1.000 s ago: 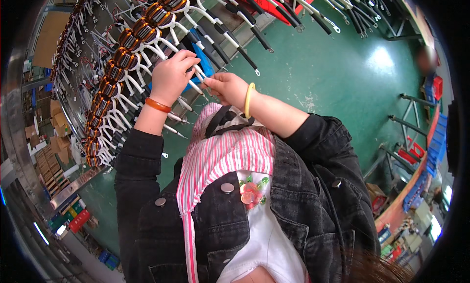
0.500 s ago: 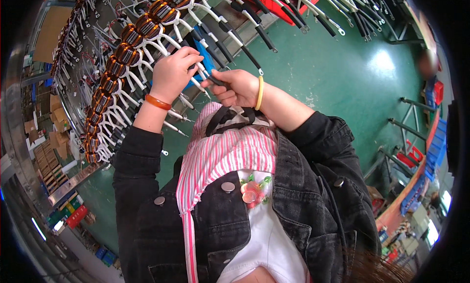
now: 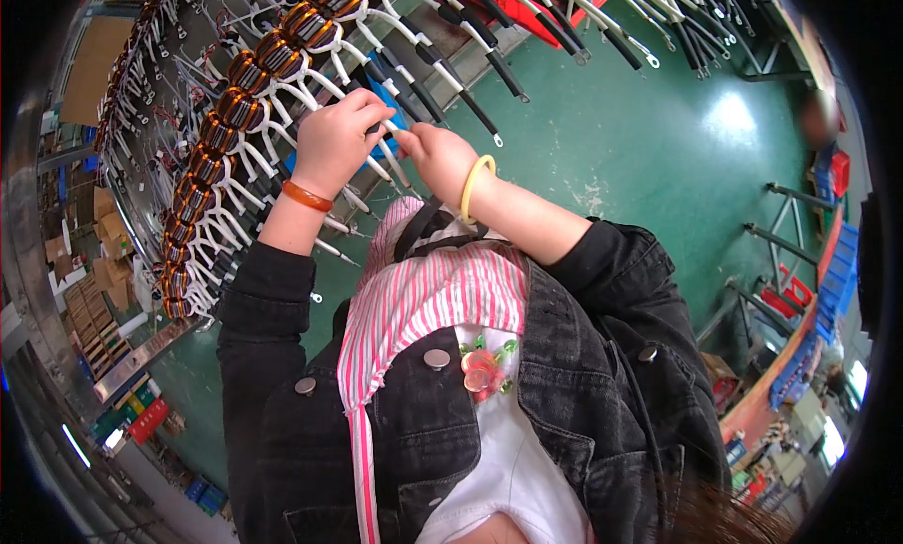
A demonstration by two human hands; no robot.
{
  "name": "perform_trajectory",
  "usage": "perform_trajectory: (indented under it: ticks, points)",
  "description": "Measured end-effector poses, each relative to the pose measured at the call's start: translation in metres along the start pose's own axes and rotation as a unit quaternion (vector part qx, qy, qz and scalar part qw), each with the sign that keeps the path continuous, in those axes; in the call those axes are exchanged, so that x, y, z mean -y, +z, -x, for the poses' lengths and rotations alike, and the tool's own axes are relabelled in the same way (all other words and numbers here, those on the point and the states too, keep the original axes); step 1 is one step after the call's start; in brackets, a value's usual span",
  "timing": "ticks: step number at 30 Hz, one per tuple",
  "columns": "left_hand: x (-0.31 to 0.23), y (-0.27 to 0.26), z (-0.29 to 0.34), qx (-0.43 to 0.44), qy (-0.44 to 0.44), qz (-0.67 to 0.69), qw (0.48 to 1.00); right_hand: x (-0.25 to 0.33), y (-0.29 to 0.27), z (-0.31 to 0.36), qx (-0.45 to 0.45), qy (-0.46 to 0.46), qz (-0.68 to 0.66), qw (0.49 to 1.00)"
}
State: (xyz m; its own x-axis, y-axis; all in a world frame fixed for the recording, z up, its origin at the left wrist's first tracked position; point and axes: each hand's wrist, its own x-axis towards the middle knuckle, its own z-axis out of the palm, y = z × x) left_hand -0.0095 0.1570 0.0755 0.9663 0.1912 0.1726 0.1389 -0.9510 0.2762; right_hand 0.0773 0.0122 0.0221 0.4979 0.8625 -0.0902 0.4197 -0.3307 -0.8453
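Both curled, left hand (image 3: 336, 140) and right hand (image 3: 442, 162) nearly touch.

We wear black denim jacket (image 3: 564, 403), pale stitching on seams, matching sleeves (image 3: 268, 295) pushed up. Round silvery buttons (image 3: 435, 360) on jacket, one near front edge. Beneath, our white shirt (image 3: 494, 450); at its upper edge, pinkish-red flower (image 3: 482, 375) with green leaves. Across our front, pink-and-white striped cloth (image 3: 423, 295), narrow strap (image 3: 363, 469) below. Left, orange-brown bracelet (image 3: 307, 198); right, yellow bangle (image 3: 467, 189).
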Motion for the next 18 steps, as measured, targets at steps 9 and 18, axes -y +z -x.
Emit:
perform_trajectory:
  ticks: [9,18]
  points:
    - [0.003,0.001,0.002,0.001,0.003,0.017,1.0,0.005,-0.008,0.001,0.169,0.244,-0.437,0.849]
    - [0.003,0.001,0.003,-0.013,-0.003,0.03,0.999,-0.017,-0.004,-0.002,0.335,0.218,-0.756,0.518]
